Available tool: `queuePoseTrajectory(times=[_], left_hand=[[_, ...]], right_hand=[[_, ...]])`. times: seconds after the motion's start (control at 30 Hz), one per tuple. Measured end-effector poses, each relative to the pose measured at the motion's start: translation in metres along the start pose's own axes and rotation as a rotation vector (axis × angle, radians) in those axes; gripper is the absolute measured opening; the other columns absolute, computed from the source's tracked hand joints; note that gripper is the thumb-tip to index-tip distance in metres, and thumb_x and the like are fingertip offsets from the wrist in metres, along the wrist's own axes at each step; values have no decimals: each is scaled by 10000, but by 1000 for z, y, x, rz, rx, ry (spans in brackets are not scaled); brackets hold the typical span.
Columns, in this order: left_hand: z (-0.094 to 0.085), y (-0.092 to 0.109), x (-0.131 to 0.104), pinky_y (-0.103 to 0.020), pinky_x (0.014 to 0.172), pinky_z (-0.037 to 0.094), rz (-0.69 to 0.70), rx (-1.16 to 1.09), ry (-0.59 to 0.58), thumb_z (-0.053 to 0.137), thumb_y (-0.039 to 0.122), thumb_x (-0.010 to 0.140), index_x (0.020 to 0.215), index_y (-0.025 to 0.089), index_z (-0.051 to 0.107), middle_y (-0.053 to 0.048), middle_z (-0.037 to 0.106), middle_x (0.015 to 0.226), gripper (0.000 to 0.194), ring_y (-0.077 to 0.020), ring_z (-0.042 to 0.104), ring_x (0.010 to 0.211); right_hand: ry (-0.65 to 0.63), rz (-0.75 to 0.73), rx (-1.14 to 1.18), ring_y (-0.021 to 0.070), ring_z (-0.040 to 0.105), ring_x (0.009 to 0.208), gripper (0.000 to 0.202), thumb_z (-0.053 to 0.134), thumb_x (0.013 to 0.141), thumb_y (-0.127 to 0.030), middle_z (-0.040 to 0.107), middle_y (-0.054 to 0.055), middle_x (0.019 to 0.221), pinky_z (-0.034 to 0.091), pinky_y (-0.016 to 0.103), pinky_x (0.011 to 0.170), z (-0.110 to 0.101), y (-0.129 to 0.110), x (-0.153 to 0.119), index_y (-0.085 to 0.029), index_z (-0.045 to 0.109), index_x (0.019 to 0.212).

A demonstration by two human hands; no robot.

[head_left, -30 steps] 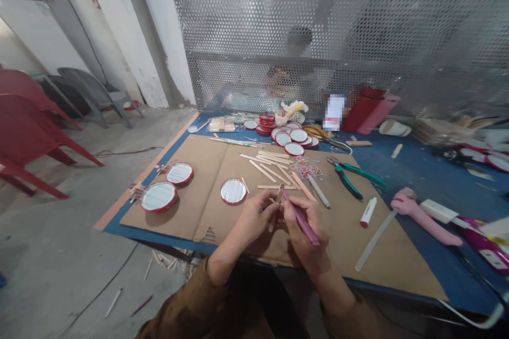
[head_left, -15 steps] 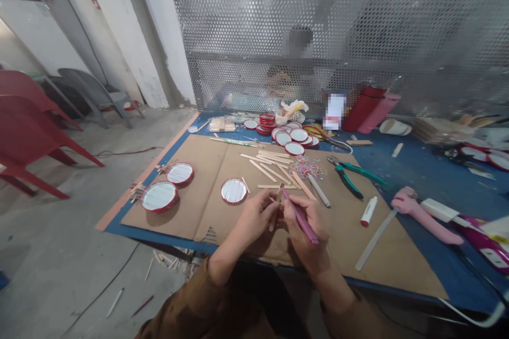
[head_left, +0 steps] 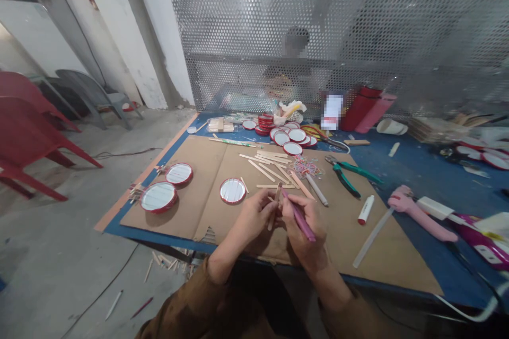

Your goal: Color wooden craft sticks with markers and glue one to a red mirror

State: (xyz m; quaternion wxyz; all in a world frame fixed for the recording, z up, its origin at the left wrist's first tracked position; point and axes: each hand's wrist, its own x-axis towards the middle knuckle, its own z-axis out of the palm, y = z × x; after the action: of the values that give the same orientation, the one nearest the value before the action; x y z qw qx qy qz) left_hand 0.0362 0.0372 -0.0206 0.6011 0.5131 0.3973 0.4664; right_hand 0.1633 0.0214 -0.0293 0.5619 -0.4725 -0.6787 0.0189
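We hold a wooden stick (head_left: 274,211) in our left hand (head_left: 254,217), fingers pinched around it so it stands tilted above the cardboard sheet (head_left: 191,206), and our right hand (head_left: 304,228) is wrapped around a pink pen (head_left: 299,216) whose tip meets the stick near its upper part. Both hands sit close together, touching at the fingers, just above the near edge of the table (head_left: 417,175). By our judgement we are in the middle of marking the stick, and what follows calls for a steady grip from the left hand and a short, light stroke of the pen so the mark lands where it should. Just beyond our hands lies a loose spread of more sticks (head_left: 270,167), with a small round mirror (head_left: 233,190) to the left of them and two more mirrors (head_left: 159,197) near the left edge of the cardboard. Green-handled pliers (head_left: 350,175), a heap of rubber bands (head_left: 308,167) and a pink glue gun (head_left: 421,214) lie to the right, well apart from our hands.
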Motion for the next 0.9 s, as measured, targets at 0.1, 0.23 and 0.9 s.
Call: queuePoseTrajectory(times=[0.1,0.23,0.9], left_hand=[[1,0,0,-211,492,414,-16,-33,-6,559,328,826,886,168,550,60,512,579,171,-87,457,470],[0,1,0,-207,475,387,8,2,-3,558,323,834,875,161,556,67,497,548,167,-82,437,441],[1,-3,1,-208,485,421,3,-51,2,578,348,821,864,169,543,74,508,551,187,-70,432,431]], right_hand=[[13,84,1,160,675,696,101,572,910,-261,688,51,831,567,291,626,0,3,-4,-187,609,967],[-19,55,39,153,675,690,112,583,902,-263,691,46,835,567,276,620,0,0,-2,-188,615,978],[9,56,23,158,673,682,95,587,899,-259,685,39,810,562,288,632,1,1,0,-191,616,958]])
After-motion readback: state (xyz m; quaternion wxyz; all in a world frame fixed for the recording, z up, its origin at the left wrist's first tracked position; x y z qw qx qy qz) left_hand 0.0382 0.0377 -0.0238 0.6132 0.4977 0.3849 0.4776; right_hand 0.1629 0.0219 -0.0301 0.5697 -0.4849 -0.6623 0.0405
